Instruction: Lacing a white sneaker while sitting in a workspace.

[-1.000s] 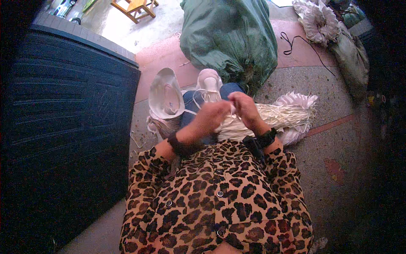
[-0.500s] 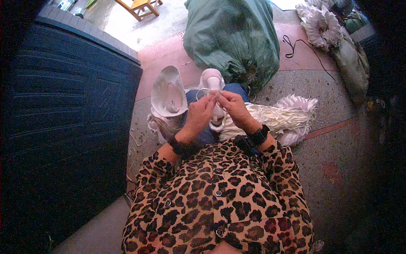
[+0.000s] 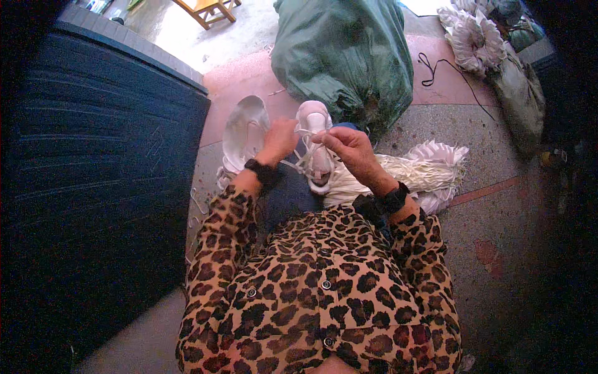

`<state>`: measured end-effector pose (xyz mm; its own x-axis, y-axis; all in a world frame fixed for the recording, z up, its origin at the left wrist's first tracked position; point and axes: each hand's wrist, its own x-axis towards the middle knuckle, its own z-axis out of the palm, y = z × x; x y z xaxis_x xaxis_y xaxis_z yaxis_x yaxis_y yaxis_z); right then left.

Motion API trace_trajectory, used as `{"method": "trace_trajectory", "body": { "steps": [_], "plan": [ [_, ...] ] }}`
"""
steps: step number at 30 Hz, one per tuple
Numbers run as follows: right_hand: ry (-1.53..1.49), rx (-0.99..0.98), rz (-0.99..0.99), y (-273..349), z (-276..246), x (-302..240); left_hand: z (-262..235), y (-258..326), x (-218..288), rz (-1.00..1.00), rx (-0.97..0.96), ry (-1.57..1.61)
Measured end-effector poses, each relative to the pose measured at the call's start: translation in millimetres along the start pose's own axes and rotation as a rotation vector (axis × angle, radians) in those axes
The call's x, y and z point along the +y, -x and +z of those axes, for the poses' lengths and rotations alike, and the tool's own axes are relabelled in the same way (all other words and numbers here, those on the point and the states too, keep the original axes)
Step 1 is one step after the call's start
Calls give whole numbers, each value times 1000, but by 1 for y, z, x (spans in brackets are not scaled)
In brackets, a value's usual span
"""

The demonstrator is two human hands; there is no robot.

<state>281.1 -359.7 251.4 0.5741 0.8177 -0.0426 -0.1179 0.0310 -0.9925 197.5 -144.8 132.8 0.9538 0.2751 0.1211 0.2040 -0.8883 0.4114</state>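
Observation:
A pale pinkish-white sneaker upper [image 3: 319,161] lies on my lap, its toe pointing away from me. A white shoelace [image 3: 301,149] is threaded at it and hangs in loose loops over its left side. My right hand [image 3: 352,151] pinches a part of the lace between thumb and forefinger just above the upper. To the left of the upper, my left hand [image 3: 281,139] is closed, with lace running from its far side; its fingertips are mostly hidden. Right of my lap lies a thick bundle of cream-white laces [image 3: 398,173].
A white bowl-shaped piece [image 3: 240,137] stands at my left, near a dark blue panelled door [image 3: 118,143]. Ahead is a large green sack [image 3: 342,56]. Stacked pale uppers [image 3: 470,40] and a black cord [image 3: 458,67] lie at the far right, a wooden stool [image 3: 208,9] farther back.
My hands were together over the upper and have moved apart. The left went left and slightly away from me; the right shifted a little to the right. The lace now hangs in looser loops.

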Motion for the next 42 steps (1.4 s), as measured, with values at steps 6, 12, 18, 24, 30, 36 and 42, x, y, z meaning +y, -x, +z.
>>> {"method": "trace_trajectory", "body": {
  "steps": [6, 12, 18, 24, 30, 36, 42],
  "plan": [
    [-93, 1, -350, -13, -14, -88, 15, -28, 4, -96, -204, -175],
    [208, 241, -685, 13, -60, -225, 22, -17, 2, -142, -115, 293],
    [287, 336, -735, 33, -92, -241, 30, -31, -12, -121, -106, 544],
    [318, 339, -731, 37, -108, -243, 51, -47, 3, 157, -209, 147],
    [387, 366, -674, 48, -117, -241, 41, -46, 53, 364, -349, -69],
    [414, 282, -591, 36, -108, -221, 82, -53, 13, 332, -384, 48],
    [472, 274, -519, 38, -105, -215, 95, -82, 7, 341, -394, 86]
  ]
}}
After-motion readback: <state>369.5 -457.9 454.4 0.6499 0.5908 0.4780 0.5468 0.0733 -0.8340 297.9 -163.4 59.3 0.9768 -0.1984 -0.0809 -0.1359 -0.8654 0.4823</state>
